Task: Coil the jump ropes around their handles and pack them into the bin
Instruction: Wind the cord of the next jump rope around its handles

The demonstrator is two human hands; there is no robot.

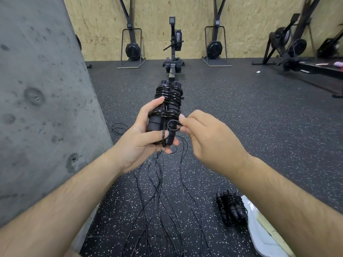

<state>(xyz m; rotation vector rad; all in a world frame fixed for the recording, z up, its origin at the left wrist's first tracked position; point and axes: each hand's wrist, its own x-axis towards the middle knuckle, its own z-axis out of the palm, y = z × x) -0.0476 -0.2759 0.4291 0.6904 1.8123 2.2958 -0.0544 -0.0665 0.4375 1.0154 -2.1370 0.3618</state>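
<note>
Over speckled floor (241, 127), handles (168, 101) in left fingers' (148, 135) grip, loop (171, 125) in right fingers' (187, 120) pinch.

Your one head camera looks forward and down, close over your left hand (138, 140) and right hand (209, 140), the speckled floor (250, 130) running to the far wall (194, 13).

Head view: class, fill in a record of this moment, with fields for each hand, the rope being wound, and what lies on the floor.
left hand: grips pair of black jump-rope handles wrapped in black cord
right hand: pinches a loop of that cord
floor: speckled black rubber floor with loose black cords trailing
finished: coiled black rope bundles lying lower right
</note>
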